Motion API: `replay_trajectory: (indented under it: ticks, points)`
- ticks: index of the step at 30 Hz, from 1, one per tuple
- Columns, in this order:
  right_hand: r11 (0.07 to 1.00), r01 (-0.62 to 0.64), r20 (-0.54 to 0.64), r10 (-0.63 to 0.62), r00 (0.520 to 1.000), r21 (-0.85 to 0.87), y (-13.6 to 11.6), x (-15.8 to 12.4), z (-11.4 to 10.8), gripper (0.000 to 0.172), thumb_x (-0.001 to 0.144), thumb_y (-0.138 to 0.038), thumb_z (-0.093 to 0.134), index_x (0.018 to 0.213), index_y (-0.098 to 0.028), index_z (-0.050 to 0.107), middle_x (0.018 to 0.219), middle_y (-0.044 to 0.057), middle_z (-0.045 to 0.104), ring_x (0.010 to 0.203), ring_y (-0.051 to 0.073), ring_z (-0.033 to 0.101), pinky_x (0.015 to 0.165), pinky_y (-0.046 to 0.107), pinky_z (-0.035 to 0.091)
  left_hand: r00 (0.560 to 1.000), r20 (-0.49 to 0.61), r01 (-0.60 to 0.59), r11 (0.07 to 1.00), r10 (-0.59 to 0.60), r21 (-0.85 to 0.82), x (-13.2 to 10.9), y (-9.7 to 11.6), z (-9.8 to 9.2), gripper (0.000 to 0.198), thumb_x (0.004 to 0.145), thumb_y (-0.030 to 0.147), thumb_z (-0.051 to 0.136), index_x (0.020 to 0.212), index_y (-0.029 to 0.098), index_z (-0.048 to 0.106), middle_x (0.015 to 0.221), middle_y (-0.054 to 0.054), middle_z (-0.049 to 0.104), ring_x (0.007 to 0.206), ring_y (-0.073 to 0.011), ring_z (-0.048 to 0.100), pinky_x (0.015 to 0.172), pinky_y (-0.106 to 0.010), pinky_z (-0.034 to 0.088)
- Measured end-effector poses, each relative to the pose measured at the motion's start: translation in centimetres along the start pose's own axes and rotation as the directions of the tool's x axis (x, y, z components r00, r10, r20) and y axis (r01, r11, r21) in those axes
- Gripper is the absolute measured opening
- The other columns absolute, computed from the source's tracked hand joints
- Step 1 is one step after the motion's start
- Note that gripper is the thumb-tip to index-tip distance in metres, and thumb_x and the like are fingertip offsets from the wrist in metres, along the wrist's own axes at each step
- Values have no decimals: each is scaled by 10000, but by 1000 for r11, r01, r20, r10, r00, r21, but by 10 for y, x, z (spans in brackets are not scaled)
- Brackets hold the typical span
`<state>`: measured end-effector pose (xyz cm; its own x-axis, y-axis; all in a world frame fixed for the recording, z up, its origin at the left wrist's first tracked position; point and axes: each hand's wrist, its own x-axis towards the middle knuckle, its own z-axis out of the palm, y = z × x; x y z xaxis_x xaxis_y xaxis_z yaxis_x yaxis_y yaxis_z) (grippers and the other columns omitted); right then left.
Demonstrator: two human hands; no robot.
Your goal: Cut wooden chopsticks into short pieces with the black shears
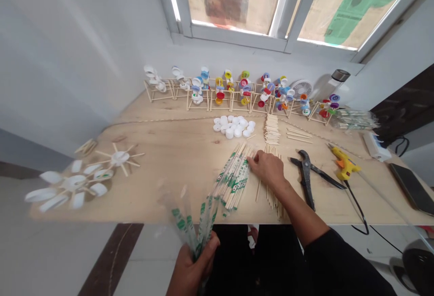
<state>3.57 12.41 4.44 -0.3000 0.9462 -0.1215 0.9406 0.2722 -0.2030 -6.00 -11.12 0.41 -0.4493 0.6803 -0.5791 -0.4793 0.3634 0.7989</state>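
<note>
My left hand [191, 264] is below the table's front edge, closed around a bunch of empty clear wrappers [191, 223] with green print. My right hand [267, 168] rests on the wooden table [162, 187], fingers pinched at the top end of a pile of wrapped chopsticks [233, 178]. Just to the right of that hand lie several bare wooden sticks [273, 196].
White bottle caps [233, 126] and short cut sticks [271, 129] lie behind. A row of stick-and-cap wheel models [237, 90] lines the wall. Cutters [307, 171], a yellow glue gun [344, 164], a phone [412, 187] and a small fan [301, 87] are right; white spoon wheels [73, 183] left.
</note>
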Motion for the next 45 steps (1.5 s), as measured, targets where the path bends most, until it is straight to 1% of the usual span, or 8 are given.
replay_trajectory:
  ticks: [12,16,20,25,31,36,41,45]
  points:
    - [939,35,-36,-24,999,343,8,3,4,220,778,-306,475,628,-187,583,668,58,644,667,192,579,593,275,363,999,-4,-35,999,35,12,3,5,9,389,583,498,711,614,142,556,456,79,288,417,-52,265,366,-165,232]
    - [808,77,-49,-59,997,585,17,-1,5,267,798,-352,447,591,-195,509,546,-7,574,536,134,529,549,239,377,997,-24,-75,997,75,4,0,15,17,367,625,503,676,674,150,588,438,77,316,402,-66,299,377,-180,256]
    - [627,83,-57,-62,996,775,19,-11,1,280,803,-405,446,622,-197,487,504,-27,535,480,117,505,500,222,392,969,32,-248,960,246,129,1,35,26,322,731,471,587,723,151,623,495,33,479,423,-88,385,450,-217,344]
    - [447,108,-88,-66,994,888,17,-31,-14,266,805,-404,491,642,-195,503,524,-24,554,486,106,485,494,215,387,933,100,-360,900,346,246,9,55,34,310,746,437,573,846,161,672,434,54,414,478,-127,433,538,-237,386]
    - [228,111,-106,-36,994,967,12,-57,-24,222,806,-344,555,657,-181,542,518,-37,541,484,88,443,507,210,358,927,253,-340,907,278,248,7,58,55,203,662,367,656,732,181,692,628,-8,633,682,-205,574,674,-276,445]
    - [117,100,-100,-5,995,988,8,-66,-21,208,787,-346,595,672,-179,548,518,-45,537,483,84,452,497,205,337,937,280,-285,921,209,267,-1,53,66,433,730,399,583,365,194,473,453,-5,511,536,-157,495,594,-256,395]
    - [-52,-12,12,3,1000,999,10,-65,-19,217,750,-380,629,840,-192,565,536,-54,548,478,92,477,476,203,320,961,213,-216,960,177,180,-2,47,69,350,691,444,626,471,182,550,384,42,419,473,-123,430,596,-242,378]
    - [-55,-39,37,-44,998,998,13,-66,-18,205,743,-367,638,736,-166,597,605,-30,569,471,69,435,474,202,308,969,205,-169,975,137,144,-2,40,72,490,738,548,533,416,183,470,352,44,358,399,-96,343,469,-222,310]
